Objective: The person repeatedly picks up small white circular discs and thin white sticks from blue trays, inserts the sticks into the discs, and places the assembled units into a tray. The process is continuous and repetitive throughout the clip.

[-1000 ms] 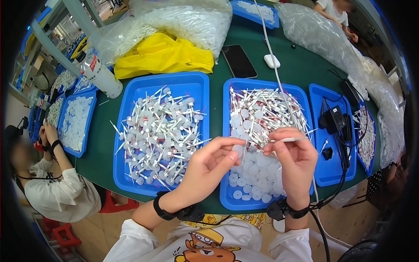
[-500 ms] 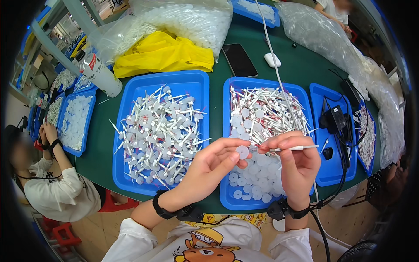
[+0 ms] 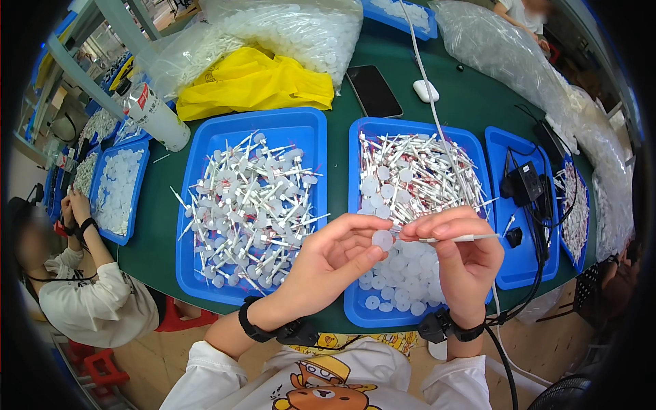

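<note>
6 blue trays (image 3: 321, 130), 1 phone (image 3: 374, 90), 1 white bottle (image 3: 156, 115), 1 yellow bag (image 3: 253, 82).

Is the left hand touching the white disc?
Touching. The head view shows the left hand pinching the white disc between thumb and fingertips, above the blue tray; the right hand holds a thin white stick.

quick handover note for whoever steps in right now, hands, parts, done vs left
Left hand pinches a small white round plastic disc at its fingertips.
Right hand grips a thin white plastic stick, tip aimed at the disc; whether it is seated cannot be told.
Middle blue plastic tray holds loose sticks and discs.
Left blue plastic tray holds joined pieces.
Many loose parts remain.
</note>
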`<state>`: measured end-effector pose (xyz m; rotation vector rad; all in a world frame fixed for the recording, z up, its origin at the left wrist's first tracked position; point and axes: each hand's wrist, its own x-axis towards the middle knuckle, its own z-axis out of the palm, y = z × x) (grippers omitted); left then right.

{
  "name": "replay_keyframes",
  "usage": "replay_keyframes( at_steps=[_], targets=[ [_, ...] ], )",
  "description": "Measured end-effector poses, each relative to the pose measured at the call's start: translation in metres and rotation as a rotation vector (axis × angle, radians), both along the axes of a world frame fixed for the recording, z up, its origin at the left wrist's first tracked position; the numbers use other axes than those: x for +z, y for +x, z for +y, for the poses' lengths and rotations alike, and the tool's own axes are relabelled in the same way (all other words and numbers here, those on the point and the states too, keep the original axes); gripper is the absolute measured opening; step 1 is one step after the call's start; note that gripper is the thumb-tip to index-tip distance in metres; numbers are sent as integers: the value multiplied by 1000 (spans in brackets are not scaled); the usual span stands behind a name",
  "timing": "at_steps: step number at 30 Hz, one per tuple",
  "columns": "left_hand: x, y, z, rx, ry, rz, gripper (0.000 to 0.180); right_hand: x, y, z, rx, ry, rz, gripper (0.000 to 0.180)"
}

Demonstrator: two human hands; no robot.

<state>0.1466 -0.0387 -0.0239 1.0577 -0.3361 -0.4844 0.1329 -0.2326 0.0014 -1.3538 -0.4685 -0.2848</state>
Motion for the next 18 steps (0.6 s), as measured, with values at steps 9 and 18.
replay_keyframes(
  at_steps=[9,18],
  targets=[
    [-5,-1,1,-19,-26,-30,36,1,0,0,18,-88,-11,21],
    [-1,-2,0,7,-9,-18,35,2,-2,-1,11,-125,-2,21]
  ],
)
